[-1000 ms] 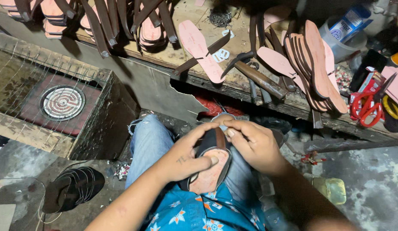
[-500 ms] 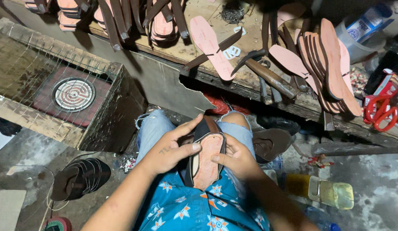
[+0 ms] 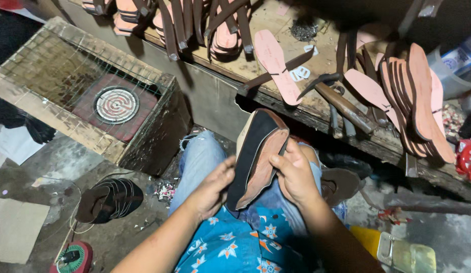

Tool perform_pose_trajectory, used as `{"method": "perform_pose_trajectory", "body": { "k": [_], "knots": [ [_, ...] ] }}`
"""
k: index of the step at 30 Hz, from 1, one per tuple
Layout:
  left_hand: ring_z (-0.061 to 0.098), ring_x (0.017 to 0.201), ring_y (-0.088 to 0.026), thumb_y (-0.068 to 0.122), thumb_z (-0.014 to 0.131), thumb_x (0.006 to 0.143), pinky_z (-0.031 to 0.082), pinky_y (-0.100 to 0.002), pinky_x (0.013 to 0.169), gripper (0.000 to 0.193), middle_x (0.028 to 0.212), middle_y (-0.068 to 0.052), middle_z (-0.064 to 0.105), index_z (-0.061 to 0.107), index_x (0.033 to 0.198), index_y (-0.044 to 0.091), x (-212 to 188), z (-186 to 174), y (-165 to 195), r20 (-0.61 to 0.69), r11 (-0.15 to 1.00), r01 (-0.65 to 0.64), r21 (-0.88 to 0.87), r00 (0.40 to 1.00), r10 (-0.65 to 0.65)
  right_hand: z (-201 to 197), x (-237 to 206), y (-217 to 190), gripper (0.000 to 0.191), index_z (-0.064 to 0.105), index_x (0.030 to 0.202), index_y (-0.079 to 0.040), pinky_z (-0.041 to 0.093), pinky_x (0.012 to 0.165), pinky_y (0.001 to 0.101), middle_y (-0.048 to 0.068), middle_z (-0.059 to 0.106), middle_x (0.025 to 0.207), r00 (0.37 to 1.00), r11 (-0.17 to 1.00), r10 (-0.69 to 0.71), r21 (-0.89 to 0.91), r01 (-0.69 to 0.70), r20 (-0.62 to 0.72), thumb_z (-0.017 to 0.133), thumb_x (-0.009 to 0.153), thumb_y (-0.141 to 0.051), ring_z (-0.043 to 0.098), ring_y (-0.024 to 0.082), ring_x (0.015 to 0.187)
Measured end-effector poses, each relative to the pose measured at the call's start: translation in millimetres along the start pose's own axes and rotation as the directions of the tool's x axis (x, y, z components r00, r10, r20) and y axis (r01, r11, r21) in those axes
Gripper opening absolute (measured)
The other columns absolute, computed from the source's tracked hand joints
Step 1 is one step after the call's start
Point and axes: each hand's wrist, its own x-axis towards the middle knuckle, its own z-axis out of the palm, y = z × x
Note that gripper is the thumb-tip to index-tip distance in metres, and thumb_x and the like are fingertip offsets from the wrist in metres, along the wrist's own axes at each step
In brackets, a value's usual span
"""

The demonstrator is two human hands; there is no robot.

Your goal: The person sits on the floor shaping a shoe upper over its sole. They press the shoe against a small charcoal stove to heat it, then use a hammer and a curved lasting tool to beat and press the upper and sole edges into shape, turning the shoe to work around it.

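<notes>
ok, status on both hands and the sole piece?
Left hand braced on the edge of the black-and-tan shoe sole. Right hand gripping its other edge. Sole tilted up over the lap, clear of the workbench. Nothing in the way.

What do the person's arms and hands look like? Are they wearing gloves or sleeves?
No gloves: the left hand and right hand are bare, and both forearms are bare up to the picture's edge, with no sleeves showing on them. No rings, watch or bracelets show. The person wears a bright blue shirt printed with white and orange flowers, and light blue jeans with a frayed tear at the knee.
</notes>
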Motion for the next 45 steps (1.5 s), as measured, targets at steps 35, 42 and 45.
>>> {"method": "perform_pose_trajectory", "body": {
  "k": [35,42,45],
  "knots": [
    [0.058,0.124,-0.045,0.051,0.091,0.06,0.047,-0.052,0.102,0.118,0.139,-0.026,0.057,0.034,0.159,0.022,-108.1,-173.2,136.5,-0.816,0.483,0.766,0.424,0.091,0.571,-141.1,10.7,-11.7,0.036,0.076,0.117,-0.006,0.052,0.101,0.0403,0.02,0.073,0.112,0.944,-0.105,-0.258,-0.965,-0.24,-0.207,0.07,0.096,-0.034,0.07,0.032,0.111],
    [0.061,0.116,-0.046,0.033,0.07,0.082,0.049,-0.053,0.098,0.08,0.126,-0.025,0.061,0.045,0.157,0.028,-65.7,-179.5,170.5,-0.736,0.384,0.779,0.495,0.14,0.663,-134.1,16.5,-18.8,0.042,0.077,0.12,-0.009,0.056,0.093,0.0387,0.02,0.076,0.109,0.906,-0.147,-0.214,-0.905,-0.399,-0.365,0.075,0.09,-0.038,0.074,0.03,0.097],
    [0.061,0.117,-0.043,0.046,0.07,0.087,0.049,-0.049,0.1,0.056,0.127,-0.025,0.061,0.063,0.134,0.017,-52.4,-190.9,180.7,-0.727,0.347,0.785,0.513,0.182,0.662,-137.4,23.6,-27.4,0.049,0.078,0.125,-0.012,0.057,0.092,0.0396,0.02,0.078,0.104,0.872,-0.23,-0.047,-0.844,-0.485,-0.488,0.078,0.085,-0.041,0.074,0.03,0.093]
  ]
}}
